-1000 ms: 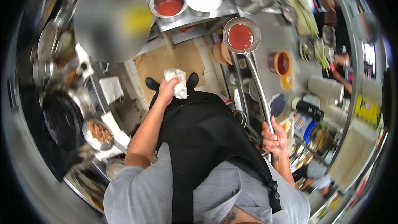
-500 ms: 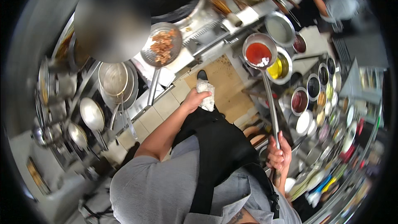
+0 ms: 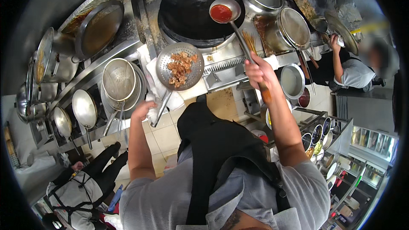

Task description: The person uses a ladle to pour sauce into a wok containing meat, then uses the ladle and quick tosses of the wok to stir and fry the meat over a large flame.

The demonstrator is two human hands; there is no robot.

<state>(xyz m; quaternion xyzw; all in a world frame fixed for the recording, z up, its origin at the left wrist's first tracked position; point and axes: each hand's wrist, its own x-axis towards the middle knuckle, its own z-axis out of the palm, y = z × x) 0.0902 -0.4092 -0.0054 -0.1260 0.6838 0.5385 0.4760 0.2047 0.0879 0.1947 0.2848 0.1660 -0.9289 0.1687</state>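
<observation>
My right hand is closed round the wooden-ended handle of a long ladle. Red sauce lies in the ladle's bowl, which hangs over the right part of a large black wok. A crumpled white cloth is gripped in my left hand, right beside the metal handle of a perforated skimmer. Whether the hand touches that handle I cannot tell. Browned fried pieces rest in the skimmer, which stands at the counter's front edge.
Strainers and pans, including a round-mesh strainer, line the left side. A bamboo brush and a steel pot stand right of the wok. One co-worker works at the far right; another person is at the lower left.
My right hand has carried the ladle of sauce from the right side to over the wok. My left hand, with the cloth, has moved left to the skimmer's handle. The view has turned.
</observation>
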